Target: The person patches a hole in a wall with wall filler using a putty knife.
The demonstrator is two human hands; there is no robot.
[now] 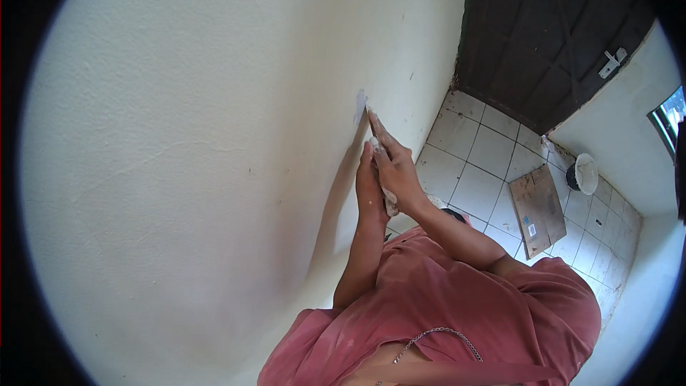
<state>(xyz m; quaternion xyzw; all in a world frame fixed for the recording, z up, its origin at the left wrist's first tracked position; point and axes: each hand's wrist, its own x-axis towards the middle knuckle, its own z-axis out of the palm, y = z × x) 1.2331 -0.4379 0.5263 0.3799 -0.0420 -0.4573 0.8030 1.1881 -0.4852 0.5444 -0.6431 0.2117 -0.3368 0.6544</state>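
Note:
Fresh-looking whitish-grey filler (361,104) marks a small patch on the cream wall (179,86). My right hand (401,177) reaches up to it, the index finger stretched along a thin dark edge whose tip meets the wall beside the patch. The other right fingers are curled in, and what they grip is mostly hidden. Close against it on the left is my left hand (369,187), raised upright, its fingers largely covered by the right hand. White paste (390,204) smears both hands and shows between the palms; any thing under it cannot be made out.
A dark brown door (543,28) with a metal handle (612,63) stands beyond the wall's far end. On the white tiled floor (475,146) lie a flattened cardboard piece (537,207) and a paste-smeared bucket (584,174). Another wall with a window (670,118) bounds the right side.

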